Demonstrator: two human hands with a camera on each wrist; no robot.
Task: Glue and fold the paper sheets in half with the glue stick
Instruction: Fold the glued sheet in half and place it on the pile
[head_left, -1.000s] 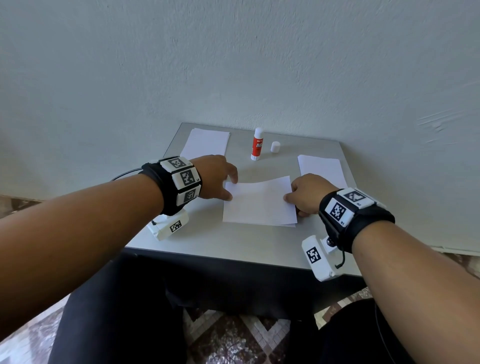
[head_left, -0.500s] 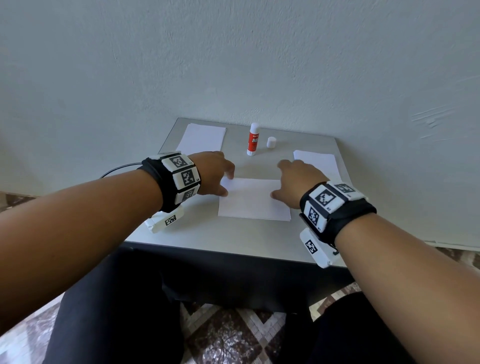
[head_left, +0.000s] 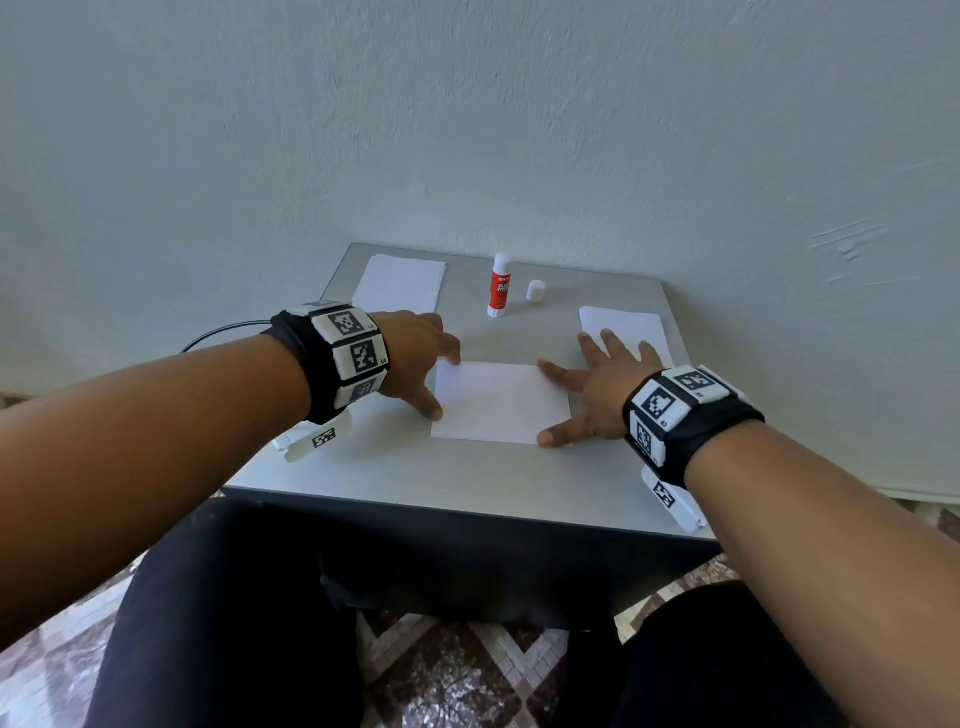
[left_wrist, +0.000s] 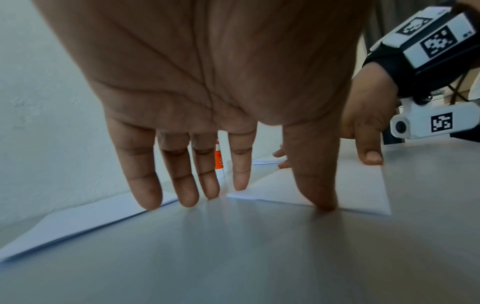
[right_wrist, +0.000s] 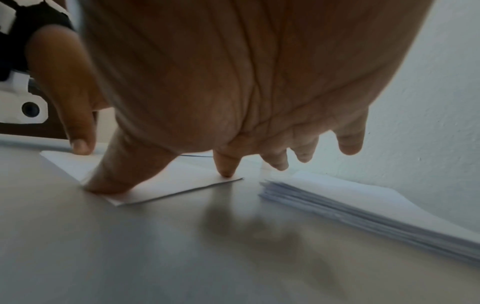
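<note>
Patterned floor tiles (head_left: 457, 670) show below the grey table's (head_left: 467, 483) near edge. Mid-table lies a folded paper sheet (head_left: 498, 402). The left hand (head_left: 415, 358), fingers straight, presses its left edge; the right hand (head_left: 597, 384), fingers spread, presses its right edge with thumb and forefinger. Behind sit a paper stack (head_left: 623, 330) at the right edge and another stack (head_left: 400, 283) at the far left corner. The uncapped glue stick (head_left: 500, 286) stands upright near the far edge, its cap (head_left: 535, 290) beside it, before a pale textured wall (head_left: 467, 130).
</note>
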